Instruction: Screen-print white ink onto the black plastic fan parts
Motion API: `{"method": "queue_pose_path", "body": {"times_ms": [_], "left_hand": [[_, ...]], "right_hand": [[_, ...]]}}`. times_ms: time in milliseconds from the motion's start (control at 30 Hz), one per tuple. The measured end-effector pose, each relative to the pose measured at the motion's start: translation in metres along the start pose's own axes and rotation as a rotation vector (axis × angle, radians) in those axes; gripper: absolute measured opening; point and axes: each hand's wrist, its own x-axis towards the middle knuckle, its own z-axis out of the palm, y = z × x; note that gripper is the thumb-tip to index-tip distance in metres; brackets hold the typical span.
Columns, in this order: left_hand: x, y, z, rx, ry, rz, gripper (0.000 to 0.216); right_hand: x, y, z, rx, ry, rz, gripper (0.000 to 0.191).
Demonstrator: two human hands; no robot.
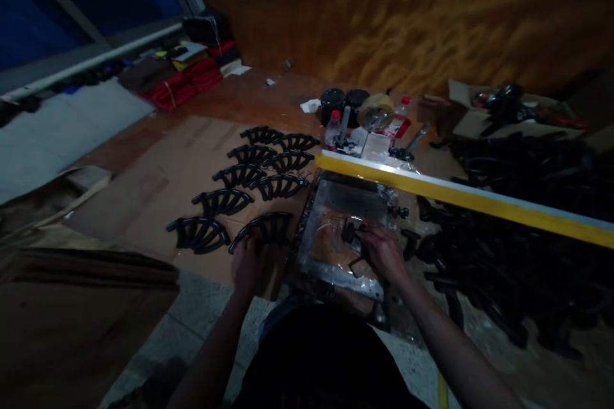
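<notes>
Right hand: Your right hand (381, 248) reaches over the metal plate, its fingers closed on a small dark piece (349, 232).
Left hand: Your left hand (247, 263) is at the near edge of a fan-like black cluster (273, 223); in the dim light you cannot tell whether its fingers grip or merely touch.
Metal plate: The plate (352, 195) lies directly in front of you, a brown patch across its middle, the small dark piece above it.
Black clusters: More ribbed black clusters (223, 201) fan out in loose rows on a cardboard sheet (144, 172), left of the plate.
Yellow bar: A yellow bar (446, 188) with a pale upper edge stretches from the plate's far side to your right.
Dark heap: Curved black parts (518, 204) pile up to your right, on both sides of the bar.
Far side: Two black containers (332, 100), a roll of tape (367, 108) and red-capped bottles (332, 133) stand beyond the bar; an open carton (472, 124) sits to their right.
Table's edges: Red bundles (201, 77) rest on the table (215, 105) at far left, before a tall brown panel (407, 25).
</notes>
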Motion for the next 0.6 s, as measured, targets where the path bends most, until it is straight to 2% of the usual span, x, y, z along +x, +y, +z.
{"method": "queue_pose_path", "body": {"times_ms": [67, 100, 233, 333, 433, 533, 600], "left_hand": [[-0.006, 0.017, 0.007, 0.005, -0.017, 0.106, 0.053], [-0.007, 0.025, 0.011, 0.007, -0.024, 0.112, 0.056], [0.001, 0.046, 0.021, -0.005, -0.017, 0.028, 0.068], [0.006, 0.052, 0.02, -0.022, -0.005, -0.04, 0.065], [0.006, 0.053, 0.017, -0.01, 0.001, -0.024, 0.058], [0.006, 0.049, 0.016, 0.007, -0.018, 0.009, 0.054], [0.007, 0.046, 0.016, 0.022, -0.038, 0.025, 0.054]], "right_hand": [[0.012, -0.008, 0.01, -0.053, -0.045, -0.05, 0.035], [0.014, -0.01, 0.012, -0.081, -0.056, -0.063, 0.035], [0.015, -0.013, 0.009, -0.189, -0.074, -0.11, 0.029], [0.016, -0.024, 0.009, -0.188, -0.067, -0.133, 0.026], [0.028, -0.054, 0.028, -0.064, -0.091, -0.209, 0.027], [0.057, -0.099, 0.062, 0.013, -0.243, -0.304, 0.024], [0.08, -0.127, 0.083, -0.032, -0.367, -0.335, 0.024]]}}
